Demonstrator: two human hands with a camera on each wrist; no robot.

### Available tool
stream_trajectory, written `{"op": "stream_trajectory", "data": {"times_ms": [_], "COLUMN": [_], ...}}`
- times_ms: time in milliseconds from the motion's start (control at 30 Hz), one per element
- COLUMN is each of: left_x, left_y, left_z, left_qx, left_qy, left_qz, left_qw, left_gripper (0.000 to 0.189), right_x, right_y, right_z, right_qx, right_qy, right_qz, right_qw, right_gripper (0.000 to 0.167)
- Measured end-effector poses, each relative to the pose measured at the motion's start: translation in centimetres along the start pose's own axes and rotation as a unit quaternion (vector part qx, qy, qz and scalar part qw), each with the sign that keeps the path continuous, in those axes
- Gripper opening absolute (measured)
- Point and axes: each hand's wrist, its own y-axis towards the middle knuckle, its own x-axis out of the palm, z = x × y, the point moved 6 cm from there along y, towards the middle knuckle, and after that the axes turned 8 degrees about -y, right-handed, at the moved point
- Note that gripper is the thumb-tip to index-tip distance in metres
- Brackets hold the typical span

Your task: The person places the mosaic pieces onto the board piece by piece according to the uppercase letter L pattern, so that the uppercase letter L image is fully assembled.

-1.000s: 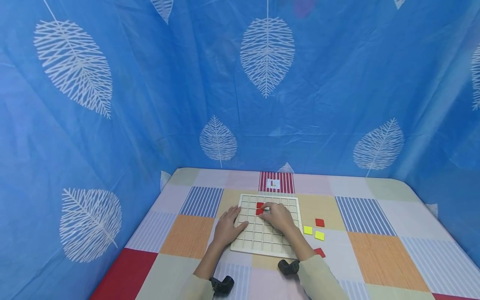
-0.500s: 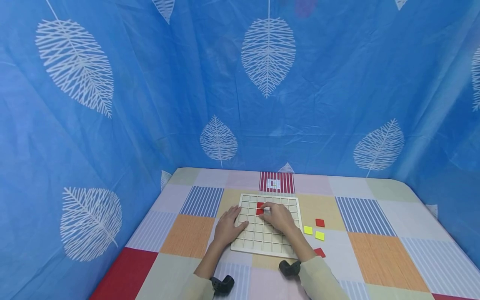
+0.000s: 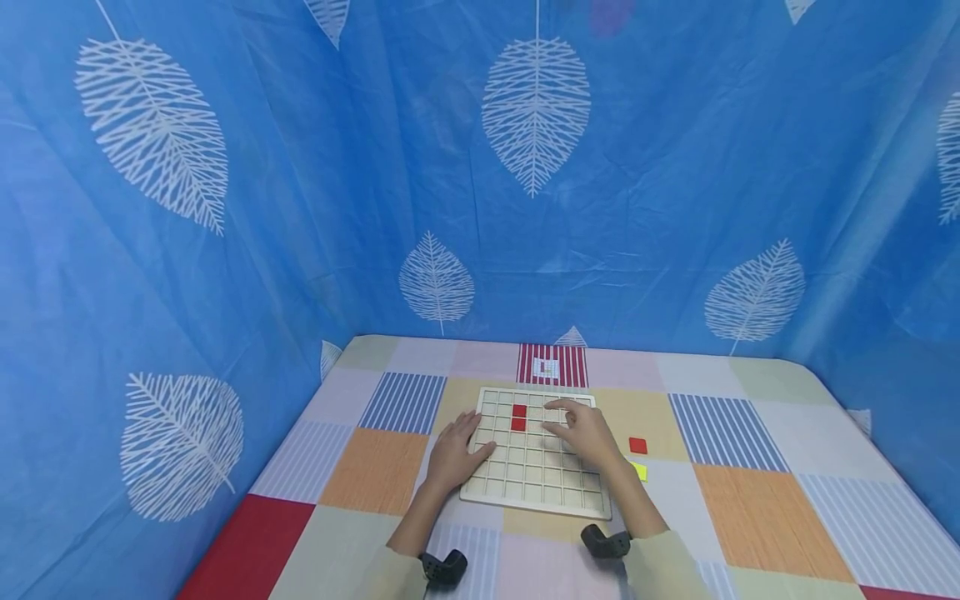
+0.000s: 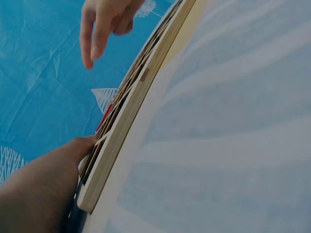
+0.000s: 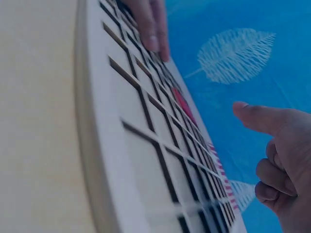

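Observation:
A pale wooden grid board [image 3: 517, 479] lies on the table, with two red square tiles [image 3: 519, 417] one above the other in its upper cells. My left hand [image 3: 450, 454] rests on the board's left edge with fingers loosely straight; its thumb [image 4: 80, 145] touches the rim in the left wrist view. Over the board's right half hovers my right hand [image 3: 587, 432], thumb and index finger apart with nothing between them. Its other fingers [image 5: 274, 177] are curled in the right wrist view. That view also has red [image 5: 183, 104] showing low among the grid ridges.
Right of the board lie a loose red tile [image 3: 637, 445] and a yellow tile [image 3: 641, 472], partly behind my right forearm. A small printed grid pattern [image 3: 546, 368] sits beyond the board on the patchwork cloth [image 3: 375, 525]. Blue leaf-print curtains [image 3: 600, 275] enclose the table.
My right hand has left the red tiles and moved right, uncovering both. Its forearm now hides one yellow tile and the nearer loose red tile. The left hand stays put.

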Motion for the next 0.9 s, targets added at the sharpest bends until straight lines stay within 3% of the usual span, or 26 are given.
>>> {"op": "stream_trajectory", "data": {"times_ms": [233, 533, 767, 900], "left_x": [-0.2, -0.1, 0.0, 0.1], "left_y": [-0.1, -0.1, -0.1, -0.1], "left_z": [0.2, -0.2, -0.2, -0.2], "left_qx": [0.005, -0.009, -0.008, -0.008], "left_qy": [-0.007, -0.004, -0.011, -0.012], "left_qz": [0.004, -0.008, -0.008, -0.008], "left_qw": [1.0, 0.9999, 0.9999, 0.9999], "left_gripper": [0.063, 0.064, 0.064, 0.064], "right_x": [-3.3, -6.5, -7.3, -6.9], "right_y": [-1.2, -3.5, -5.1, -5.6], "right_z": [2.4, 7.8, 11.7, 12.8], "right_qx": [0.03, 0.074, 0.127, 0.141], "right_qy": [0.003, 0.009, 0.001, -0.004], "right_qz": [0.028, 0.046, -0.009, -0.045], "right_qw": [0.9992, 0.9961, 0.9919, 0.9889], "right_gripper": [0.037, 0.035, 0.04, 0.038]}}
